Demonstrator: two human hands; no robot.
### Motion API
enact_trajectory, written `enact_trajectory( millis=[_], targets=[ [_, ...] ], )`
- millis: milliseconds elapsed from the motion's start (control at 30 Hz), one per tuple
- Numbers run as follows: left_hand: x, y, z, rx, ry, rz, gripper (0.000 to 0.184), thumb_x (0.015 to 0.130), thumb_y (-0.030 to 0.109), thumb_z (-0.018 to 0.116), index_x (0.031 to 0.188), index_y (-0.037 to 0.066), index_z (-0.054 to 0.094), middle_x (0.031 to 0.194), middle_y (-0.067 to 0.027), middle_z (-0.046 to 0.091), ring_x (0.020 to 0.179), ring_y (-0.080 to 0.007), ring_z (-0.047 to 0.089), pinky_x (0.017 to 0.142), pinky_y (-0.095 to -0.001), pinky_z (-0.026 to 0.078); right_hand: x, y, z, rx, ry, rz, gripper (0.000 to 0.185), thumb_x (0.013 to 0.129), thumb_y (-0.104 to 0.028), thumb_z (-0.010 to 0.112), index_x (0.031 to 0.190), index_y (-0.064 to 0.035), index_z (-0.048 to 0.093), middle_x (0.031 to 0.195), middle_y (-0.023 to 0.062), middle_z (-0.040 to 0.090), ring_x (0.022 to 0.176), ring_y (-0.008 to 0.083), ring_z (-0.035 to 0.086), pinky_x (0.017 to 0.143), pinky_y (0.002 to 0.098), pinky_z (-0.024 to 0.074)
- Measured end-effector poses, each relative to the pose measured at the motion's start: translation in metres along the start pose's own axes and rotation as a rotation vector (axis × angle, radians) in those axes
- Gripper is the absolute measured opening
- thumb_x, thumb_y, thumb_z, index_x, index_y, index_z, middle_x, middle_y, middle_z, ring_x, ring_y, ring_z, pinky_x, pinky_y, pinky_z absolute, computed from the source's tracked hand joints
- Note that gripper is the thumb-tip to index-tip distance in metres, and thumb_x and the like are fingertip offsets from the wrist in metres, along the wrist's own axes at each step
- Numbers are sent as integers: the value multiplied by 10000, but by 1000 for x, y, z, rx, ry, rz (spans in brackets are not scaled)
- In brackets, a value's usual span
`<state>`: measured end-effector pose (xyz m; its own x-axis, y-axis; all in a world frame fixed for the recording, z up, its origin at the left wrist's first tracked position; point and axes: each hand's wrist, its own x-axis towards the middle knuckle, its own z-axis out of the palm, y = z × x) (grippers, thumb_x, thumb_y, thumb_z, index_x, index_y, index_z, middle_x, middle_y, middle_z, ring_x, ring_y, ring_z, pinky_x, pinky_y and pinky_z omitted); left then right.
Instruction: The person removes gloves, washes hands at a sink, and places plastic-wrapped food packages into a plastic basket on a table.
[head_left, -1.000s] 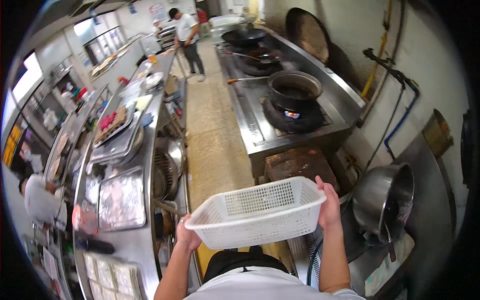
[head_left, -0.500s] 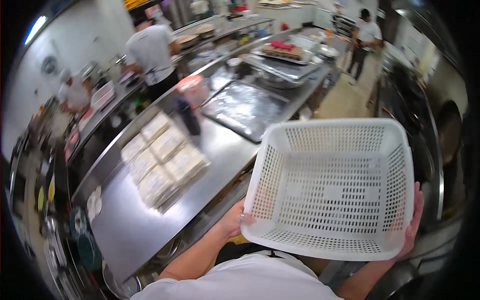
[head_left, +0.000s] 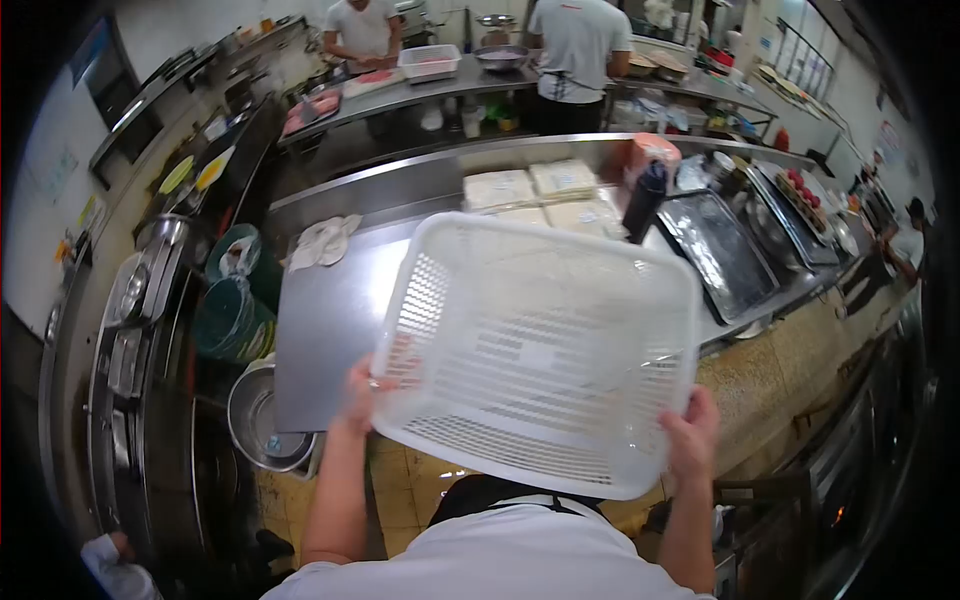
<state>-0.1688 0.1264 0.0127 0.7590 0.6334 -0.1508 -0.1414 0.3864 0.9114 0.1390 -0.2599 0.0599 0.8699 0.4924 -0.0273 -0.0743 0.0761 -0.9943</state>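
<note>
A white perforated plastic basket is held up in front of my body, its open side facing me, with nothing seen inside. My left hand grips its lower left edge, a ring on one finger. At the lower right edge, my right hand holds the rim with the thumb on the near side. Behind the basket, packs in clear wrapping lie on the steel table, partly hidden by it. A dark bottle stands beside them.
A metal tray lies on the table's right part, near an orange-lidded tub. A crumpled cloth is at the left. Green bins and a steel pot stand left. Two people work at the far counter.
The view has swung left from the stove and aisle to the steel table. The basket, still in both hands, has come over the table's near edge, tilted towards me.
</note>
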Motion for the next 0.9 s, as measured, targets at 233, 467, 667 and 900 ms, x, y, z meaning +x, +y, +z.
enact_trajectory(
  millis=[233, 467, 667, 900],
  targets=[
    [-50, 4, -159, 333, 1277, 537, 398, 893, -25, 670, 1283, -35, 588, 1240, -151, 646, 1120, -252, 624, 1009, -374, 479, 30, 130, 181, -90, -100, 349, 287, 787, 24, 679, 1056, 66, 589, 991, 155, 680, 837, 215, 668, 761, 342, 562],
    [-71, -19, -37, 788, 768, 595, 324, 882, 1, 685, 1193, -24, 599, 1265, -157, 625, 1198, -299, 577, 1071, -398, 428, -6, 195, 276, -44, -147, 435, 221, 865, 16, 647, 1068, 69, 577, 1019, 161, 670, 896, 239, 674, 803, 371, 561],
    [-26, -55, 58, 1128, 207, 418, 428, 844, 82, 733, 1241, -3, 598, 1339, -231, 575, 1261, -405, 534, 1083, -468, 430, -17, 156, 256, 276, -390, 764, 159, 972, -74, 623, 1095, 26, 615, 1024, 139, 686, 976, 219, 686, 826, 400, 579],
    [6, -74, 136, 1011, -280, 401, 401, 849, 111, 748, 1219, 15, 625, 1343, -196, 598, 1246, -392, 554, 1063, -461, 444, -37, 149, 121, 175, -104, 742, 238, 994, -156, 644, 1157, 15, 617, 1075, 136, 695, 928, 240, 713, 790, 370, 605]
  ],
)
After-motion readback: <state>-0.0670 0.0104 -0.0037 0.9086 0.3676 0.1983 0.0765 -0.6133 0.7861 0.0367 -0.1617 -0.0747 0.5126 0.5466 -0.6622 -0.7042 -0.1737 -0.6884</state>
